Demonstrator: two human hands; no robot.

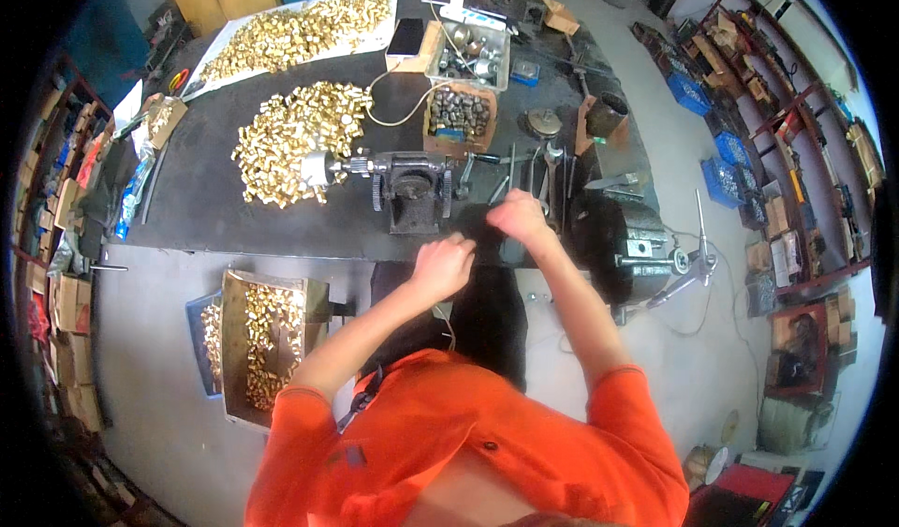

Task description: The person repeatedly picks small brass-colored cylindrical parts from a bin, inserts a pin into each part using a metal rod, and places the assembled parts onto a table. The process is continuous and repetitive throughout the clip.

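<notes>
In the head view, the spindle device (pixel 414 188) stands at the table's (pixel 201 213) near side, its long axis running left to right, from a round silver head (pixel 318 168) by the brass pieces (pixel 298 133) to a crank handle (pixel 484 158). It lies far and left of both hands. The left hand (pixel 444 267) is nearer its base; the right hand (pixel 518 216), near the wrenches (pixel 552 178), is nearer the handle. Both hands' fingers curl inward; whether either pinches anything, I cannot tell.
</notes>
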